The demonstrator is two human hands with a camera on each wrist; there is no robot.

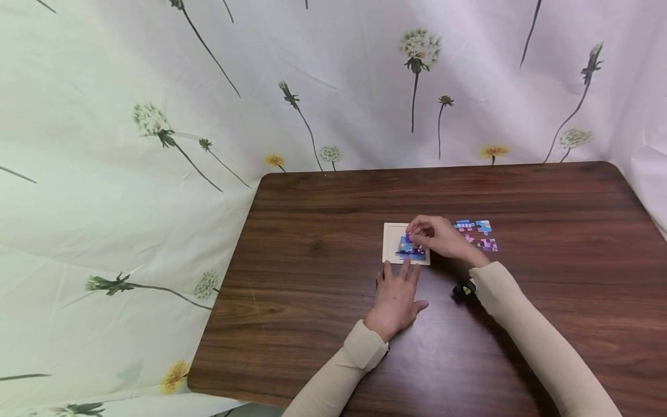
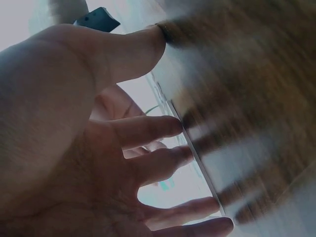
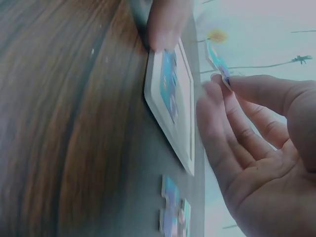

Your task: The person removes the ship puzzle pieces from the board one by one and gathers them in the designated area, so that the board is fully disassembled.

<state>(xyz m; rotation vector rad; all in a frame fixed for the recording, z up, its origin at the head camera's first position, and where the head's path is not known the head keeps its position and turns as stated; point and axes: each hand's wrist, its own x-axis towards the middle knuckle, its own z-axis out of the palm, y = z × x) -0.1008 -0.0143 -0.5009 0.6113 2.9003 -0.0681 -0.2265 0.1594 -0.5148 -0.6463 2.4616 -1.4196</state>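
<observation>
A square, light-coloured puzzle tray (image 1: 388, 246) lies on the table, with several joined jigsaw pieces (image 1: 410, 256) along its near side. Over the tray, my right hand (image 1: 442, 236) pinches a jigsaw piece (image 3: 218, 64) between thumb and fingertips; the right wrist view has this piece raised above the tray and tilted. My left hand (image 1: 395, 301) lies with its fingers straight and spread, the fingertips at the tray's near edge. In the left wrist view those fingers (image 2: 153, 133) reach the tray's rim.
Several loose jigsaw pieces (image 1: 484, 227) lie to the right of the tray, partly behind the right hand. The dark wooden table (image 1: 292, 278) extends around them. A white cloth with printed dandelions (image 1: 354, 87) hangs behind and to the left.
</observation>
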